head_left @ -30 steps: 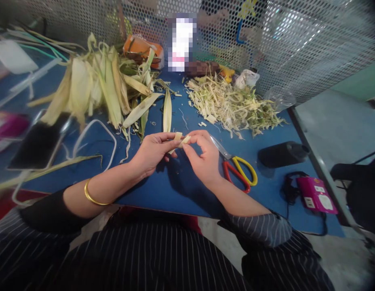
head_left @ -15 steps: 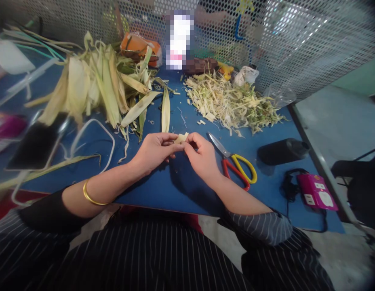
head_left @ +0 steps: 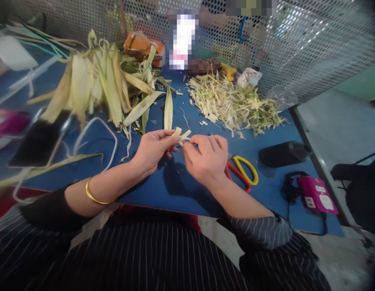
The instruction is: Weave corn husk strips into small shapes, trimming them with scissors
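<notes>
A short pale husk strip [head_left: 181, 137] was held above the table [head_left: 145, 194], to the left of the scissors [head_left: 254, 173], its free ends spread like a small fork. One side of it was pinched between the thumb and fingers of the left hand [head_left: 154, 150]; the other was gripped at the fingertips of the right hand [head_left: 207, 159], by which most of the scissors' blades were hidden. Whether the strip was knotted or only folded could not be told for certain, as its middle was masked by the fingers.

If it were tugged hard, so thin a strip could be split along the grain. If the left hand's pinch were eased, the fold could be lost. With the right hand so near the scissors, a covered blade could be brushed should the wrist be dropped carelessly. The scrap heap [head_left: 232, 105], spread beyond the scissors, could be scattered by a wide sweep, and the black cylinder [head_left: 284, 154], laid just to their right, could be set rolling by a bump.
</notes>
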`<state>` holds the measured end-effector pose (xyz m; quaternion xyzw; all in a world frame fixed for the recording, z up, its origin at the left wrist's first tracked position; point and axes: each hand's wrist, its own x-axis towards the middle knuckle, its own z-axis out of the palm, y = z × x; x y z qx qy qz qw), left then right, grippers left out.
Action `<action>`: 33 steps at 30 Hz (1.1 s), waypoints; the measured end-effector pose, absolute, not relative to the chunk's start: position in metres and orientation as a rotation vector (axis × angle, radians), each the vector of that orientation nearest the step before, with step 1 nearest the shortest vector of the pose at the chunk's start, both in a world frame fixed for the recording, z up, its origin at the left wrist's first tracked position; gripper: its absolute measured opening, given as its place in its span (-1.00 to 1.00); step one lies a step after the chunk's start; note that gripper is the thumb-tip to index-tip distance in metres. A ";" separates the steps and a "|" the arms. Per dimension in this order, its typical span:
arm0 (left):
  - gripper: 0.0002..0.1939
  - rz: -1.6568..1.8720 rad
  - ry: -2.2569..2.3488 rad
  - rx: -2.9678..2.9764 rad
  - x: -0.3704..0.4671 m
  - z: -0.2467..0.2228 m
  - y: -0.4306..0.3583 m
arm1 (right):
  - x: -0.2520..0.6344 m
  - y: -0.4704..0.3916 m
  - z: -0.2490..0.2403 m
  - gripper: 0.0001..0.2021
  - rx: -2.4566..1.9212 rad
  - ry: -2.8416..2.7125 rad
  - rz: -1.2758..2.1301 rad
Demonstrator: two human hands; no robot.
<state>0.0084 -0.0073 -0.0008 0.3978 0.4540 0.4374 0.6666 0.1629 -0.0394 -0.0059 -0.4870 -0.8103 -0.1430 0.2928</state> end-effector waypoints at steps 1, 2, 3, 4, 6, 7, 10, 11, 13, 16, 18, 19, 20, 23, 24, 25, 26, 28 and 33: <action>-0.73 0.997 1.032 0.890 0.009 -0.001 -0.007 | 0.162 -0.040 -0.007 -0.86 -1.313 -2.159 -0.292; -0.72 1.008 1.038 0.880 0.009 -0.001 -0.007 | 0.160 -0.039 -0.007 -0.84 -1.329 -2.138 -0.160; -0.72 1.018 1.041 0.872 0.008 -0.001 -0.006 | 0.159 -0.038 -0.008 -0.83 -1.341 -2.092 0.002; -0.71 1.026 1.042 0.865 0.008 -0.001 -0.005 | 0.158 -0.037 -0.008 -0.82 -1.349 -2.016 0.178; -0.70 1.035 1.035 0.865 0.007 -0.001 -0.004 | 0.157 -0.034 -0.008 -0.79 -1.352 -1.803 0.501; -0.69 1.029 1.026 0.874 0.006 -0.002 -0.004 | 0.157 -0.032 -0.008 -0.79 -1.346 -1.690 0.627; -0.68 0.986 1.013 0.919 0.006 -0.003 -0.005 | 0.158 -0.029 -0.007 -0.85 -1.329 -1.498 0.804; -0.67 0.965 1.010 0.939 0.006 -0.004 -0.005 | 0.159 -0.029 -0.007 -0.88 -1.330 -1.501 0.794; -0.66 0.918 0.991 0.979 0.006 -0.004 -0.007 | 0.160 -0.029 -0.007 -0.93 -1.335 -1.557 0.666; -0.66 0.864 0.930 1.022 0.006 -0.002 -0.008 | 0.162 -0.030 -0.006 -0.90 -1.310 -1.659 0.434; -0.68 0.848 0.898 1.037 0.005 0.000 -0.008 | 0.162 -0.031 -0.007 -0.89 -1.337 -1.728 0.405; -0.68 0.840 0.891 1.045 0.005 0.001 -0.007 | 0.162 -0.031 -0.008 -0.89 -1.379 -1.762 0.413; -0.68 0.830 0.889 1.055 0.005 0.002 -0.007 | 0.162 -0.032 -0.008 -0.90 -1.432 -1.789 0.413; -0.64 0.812 0.914 1.093 0.005 0.002 -0.008 | 0.161 -0.033 -0.012 -0.92 -1.537 -1.822 0.360; -0.62 0.820 0.934 1.099 0.005 0.002 -0.009 | 0.160 -0.033 -0.013 -0.92 -1.529 -1.809 0.368; -0.59 0.835 0.959 1.100 0.006 0.002 -0.009 | 0.160 -0.033 -0.014 -0.93 -1.508 -1.778 0.397; -0.56 0.855 0.984 1.095 0.006 0.001 -0.010 | 0.159 -0.033 -0.015 -0.94 -1.481 -1.732 0.442; -0.55 0.893 1.018 1.080 0.006 0.001 -0.010 | 0.158 -0.032 -0.017 -0.87 -1.431 -1.620 0.550; -0.64 0.966 1.044 1.035 0.003 0.000 -0.006 | 0.156 -0.033 -0.014 -0.75 -1.332 -1.502 0.670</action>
